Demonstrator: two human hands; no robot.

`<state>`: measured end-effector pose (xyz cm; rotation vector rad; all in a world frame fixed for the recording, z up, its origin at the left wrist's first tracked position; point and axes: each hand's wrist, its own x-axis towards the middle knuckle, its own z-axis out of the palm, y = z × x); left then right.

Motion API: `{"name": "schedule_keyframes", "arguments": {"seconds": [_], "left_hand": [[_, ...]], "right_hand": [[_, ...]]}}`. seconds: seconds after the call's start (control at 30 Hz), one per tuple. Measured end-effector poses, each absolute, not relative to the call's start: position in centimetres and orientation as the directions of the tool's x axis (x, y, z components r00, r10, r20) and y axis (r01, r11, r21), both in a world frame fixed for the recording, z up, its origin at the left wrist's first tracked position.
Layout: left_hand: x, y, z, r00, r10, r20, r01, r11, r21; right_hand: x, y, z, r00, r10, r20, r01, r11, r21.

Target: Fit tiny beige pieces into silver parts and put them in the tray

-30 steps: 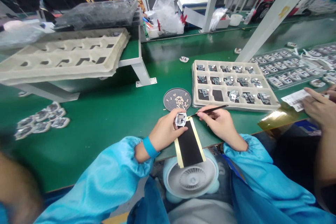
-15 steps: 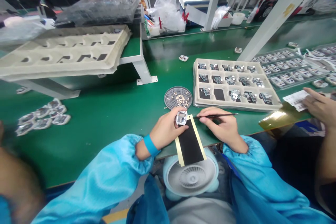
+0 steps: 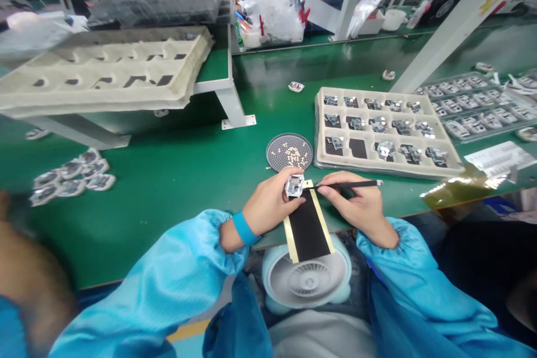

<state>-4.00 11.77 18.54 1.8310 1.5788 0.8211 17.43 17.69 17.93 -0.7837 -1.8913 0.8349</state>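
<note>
Small white part (image 3: 295,185) at frame centre, pinched between thumb and fingers of the left hand (image 3: 272,198), open face up toward the camera. Right hand (image 3: 354,200) just right of it, gripping a slim black tool (image 3: 356,184); tool runs roughly level, tip pointing left at the part, near it. Can't tell if tip and part touch. Black sheet (image 3: 309,229) with yellow edges sits below and between the hands, its upper end right beside the part, lower end past the bench (image 3: 180,173) edge, above a light-blue fan (image 3: 309,285). Left thumb lies at the sheet's upper left corner; contact unclear. Round grey dish (image 3: 274,160) with small pale bits just above the left hand. Beige tray (image 3: 361,164) of metallic pieces above the right hand, right of centre; one front-row cell shows only a dark pad. Cluster of similar parts (image 3: 71,176) at left of frame, well apart from both hands.
</note>
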Motion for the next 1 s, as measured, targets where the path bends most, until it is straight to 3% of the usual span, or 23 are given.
{"name": "schedule_keyframes", "arguments": {"seconds": [0.1,0.27,0.37,0.57,0.77,1.0], "left_hand": [[-4.0,11.8,18.4,0.115,0.990,0.086,0.633,-0.140,0.761],[-4.1,11.8,18.3,0.108,0.991,0.078,0.636,-0.129,0.761],[-4.2,11.9,18.3,0.103,0.992,0.075,0.633,-0.123,0.764],[-4.3,11.9,18.5,0.100,0.991,0.089,0.633,-0.132,0.762],[-4.2,12.1,18.3,0.097,0.989,0.114,0.618,-0.149,0.772],[-4.2,12.1,17.5,0.003,0.988,0.153,0.420,-0.140,0.897]], "right_hand": [[17.4,17.8,17.8,-0.432,0.797,0.422,0.195,0.540,-0.819],[18.2,18.0,17.7,-0.537,0.774,0.335,0.031,0.415,-0.909],[19.2,18.0,17.7,-0.607,0.749,0.266,0.017,0.347,-0.938],[20.3,17.4,17.8,-0.453,0.861,0.231,-0.030,0.245,-0.969],[18.6,17.2,18.3,-0.337,0.928,0.157,0.063,0.189,-0.980],[16.3,16.5,18.7,-0.270,0.959,0.085,-0.083,0.065,-0.994]]}}
